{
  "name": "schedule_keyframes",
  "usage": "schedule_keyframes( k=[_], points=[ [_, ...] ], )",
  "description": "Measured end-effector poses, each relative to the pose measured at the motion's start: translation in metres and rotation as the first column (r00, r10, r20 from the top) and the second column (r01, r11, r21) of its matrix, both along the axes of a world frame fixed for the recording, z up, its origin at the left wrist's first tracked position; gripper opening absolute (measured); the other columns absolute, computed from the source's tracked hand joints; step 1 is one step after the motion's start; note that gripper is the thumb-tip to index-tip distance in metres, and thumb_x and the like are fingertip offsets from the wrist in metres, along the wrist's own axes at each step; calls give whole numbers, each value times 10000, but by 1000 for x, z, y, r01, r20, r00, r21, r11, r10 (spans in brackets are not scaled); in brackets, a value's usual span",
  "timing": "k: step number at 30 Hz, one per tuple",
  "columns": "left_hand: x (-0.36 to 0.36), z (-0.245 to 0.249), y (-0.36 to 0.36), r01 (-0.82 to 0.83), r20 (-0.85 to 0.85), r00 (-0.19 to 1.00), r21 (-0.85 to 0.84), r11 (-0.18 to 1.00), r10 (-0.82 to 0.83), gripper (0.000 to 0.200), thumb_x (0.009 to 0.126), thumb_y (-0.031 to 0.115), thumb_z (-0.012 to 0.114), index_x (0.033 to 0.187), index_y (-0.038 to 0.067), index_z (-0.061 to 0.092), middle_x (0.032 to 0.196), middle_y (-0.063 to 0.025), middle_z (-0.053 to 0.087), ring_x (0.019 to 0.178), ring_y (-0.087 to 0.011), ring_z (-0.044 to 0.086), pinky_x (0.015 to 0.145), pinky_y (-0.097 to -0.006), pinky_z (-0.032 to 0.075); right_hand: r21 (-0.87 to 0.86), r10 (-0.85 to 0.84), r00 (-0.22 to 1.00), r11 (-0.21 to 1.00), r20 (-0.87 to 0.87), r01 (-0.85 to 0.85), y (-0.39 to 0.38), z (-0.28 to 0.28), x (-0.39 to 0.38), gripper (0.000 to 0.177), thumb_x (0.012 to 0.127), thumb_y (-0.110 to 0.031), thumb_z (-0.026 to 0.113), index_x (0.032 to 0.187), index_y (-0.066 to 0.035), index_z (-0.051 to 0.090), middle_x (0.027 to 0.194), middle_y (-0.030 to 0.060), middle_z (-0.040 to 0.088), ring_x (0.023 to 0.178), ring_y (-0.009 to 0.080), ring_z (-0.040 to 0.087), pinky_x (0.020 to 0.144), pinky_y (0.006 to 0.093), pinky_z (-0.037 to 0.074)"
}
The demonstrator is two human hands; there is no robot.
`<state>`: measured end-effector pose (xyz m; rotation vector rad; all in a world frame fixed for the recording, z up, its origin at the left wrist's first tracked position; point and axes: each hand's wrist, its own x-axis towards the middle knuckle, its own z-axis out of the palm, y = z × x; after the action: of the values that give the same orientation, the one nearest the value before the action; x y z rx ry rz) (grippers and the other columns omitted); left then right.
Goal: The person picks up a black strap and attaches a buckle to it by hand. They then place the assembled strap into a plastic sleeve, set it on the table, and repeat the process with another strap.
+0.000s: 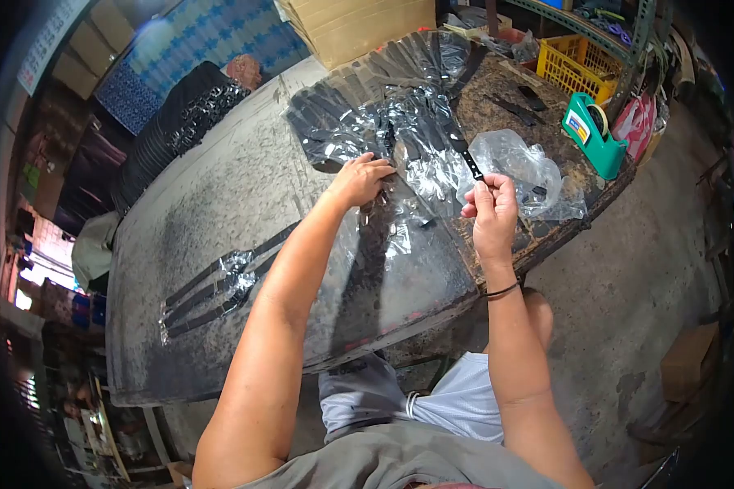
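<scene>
- Shorts [465, 407] and my knees sit closest, tucked under the near edge of the worn table [220, 204].
- Three wrapped straps [212, 293] lie side by side on the table to my left, well apart from both hands.
- My right hand [491, 216] is pinched narrow on the lower end of a black strap [470, 160], which stands up and tilts away from me.
- My left hand [360, 179] lies on the clear sleeves [416, 122], fingers curled; I cannot tell whether it grips or only presses.
- I judge this to be the bagging step: a strap is in hand but not yet in plastic. Next, a sleeve mouth must be held open and the strap tip lined up with it.
- A loose bag [518, 159] lies just behind the strap.
- Farther off are a green tape dispenser [593, 126] and a yellow crate [577, 63].
</scene>
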<state>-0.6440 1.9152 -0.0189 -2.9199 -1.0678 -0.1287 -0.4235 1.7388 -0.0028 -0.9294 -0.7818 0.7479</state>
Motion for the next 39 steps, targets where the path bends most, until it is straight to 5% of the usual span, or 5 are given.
schedule_keyframes(
  k=[4, 9, 21, 27, 39],
  points=[
    [4, 31, 1, -29, 357, 934, 16, 999, 21, 187, 807, 60, 593, 987, 40, 640, 959, -174, 646, 891, -335, 635, 750, -411, 486, 13, -16, 999, 1000, -50, 17, -2, 0, 6, 138, 946, -88, 483, 1067, -21, 478, 746, 34, 566, 551, 54, 502, 513, 191, 450],
    [-14, 103, -92, -9, 855, 431, -314, 949, 287, 200, 934, 199, 575, 886, 15, 639, 650, 9, 565, 603, -63, 531, 551, -237, 440, -6, -25, 999, 1000, -24, 24, -10, 14, 4, 311, 951, -97, 448, 1251, -47, 510, 723, 25, 594, 534, 55, 506, 495, 200, 451],
    [-42, 71, -257, 370, 754, -252, -504, 781, 606, 263, 970, 247, 530, 960, 23, 668, 859, 23, 618, 793, -49, 532, 715, -196, 427, 79, 249, 771, 930, 586, -360, -107, 17, -134, 267, 894, -175, 618, 1098, -3, 618, 945, 28, 649, 821, 93, 576, 738, 244, 464],
    [-47, 71, -284, 377, 784, -170, -508, 775, 597, 340, 982, 281, 497, 1156, -2, 571, 1011, -57, 603, 866, -102, 569, 768, -218, 451, -113, 596, 803, 798, 5, -592, -139, 15, -160, 164, 944, -163, 548, 868, -18, 546, 714, -2, 545, 586, 63, 519, 524, 224, 431],
    [-60, 73, -280, 488, 795, -225, -408, 771, 564, 217, 964, 186, 529, 1058, -8, 501, 857, -86, 636, 770, -131, 620, 715, -264, 519, -178, 494, 839, 868, 227, -463, -152, 14, -162, 192, 954, -156, 525, 812, -27, 524, 629, 10, 531, 504, 72, 513, 467, 233, 411]
  ],
)
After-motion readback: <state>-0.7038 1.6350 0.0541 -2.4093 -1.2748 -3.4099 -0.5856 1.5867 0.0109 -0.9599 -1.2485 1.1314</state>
